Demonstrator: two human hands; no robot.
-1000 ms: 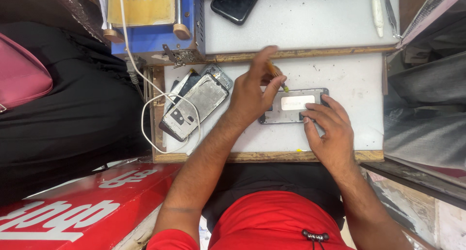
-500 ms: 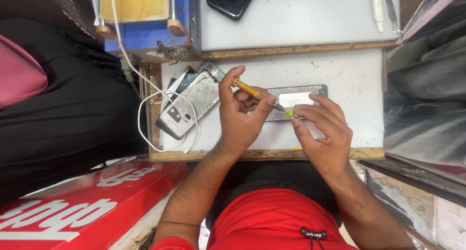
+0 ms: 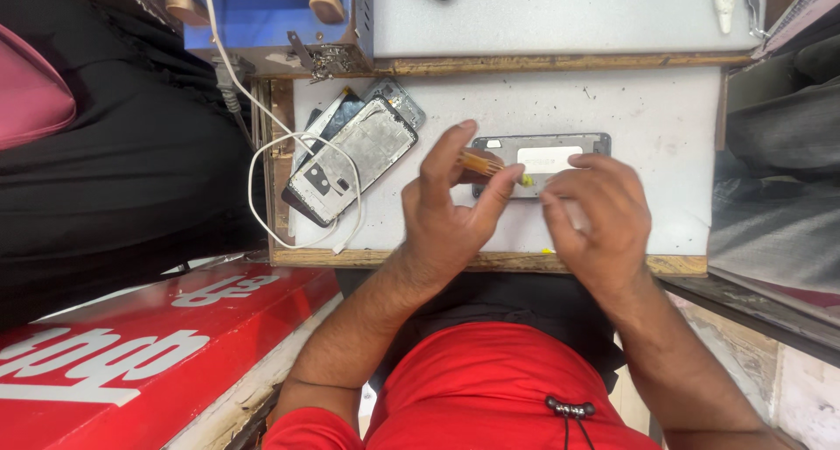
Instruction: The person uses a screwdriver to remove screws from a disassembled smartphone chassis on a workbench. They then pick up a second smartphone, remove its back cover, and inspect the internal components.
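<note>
Head view: phone point(image 3: 560, 149) under both hands

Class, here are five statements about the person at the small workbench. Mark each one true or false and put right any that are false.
1. The left hand holds a thin yellow-handled tool. True.
2. The right hand rests on an opened phone lying on the white work board. True.
3. The white cable is plugged into the phone under the hands. False: it loops beside the stack of phone parts on the left.
4. The person wears a blue shirt. False: the red shirt shows.
5. Both hands are empty. False: the left hand holds the tool.
</note>
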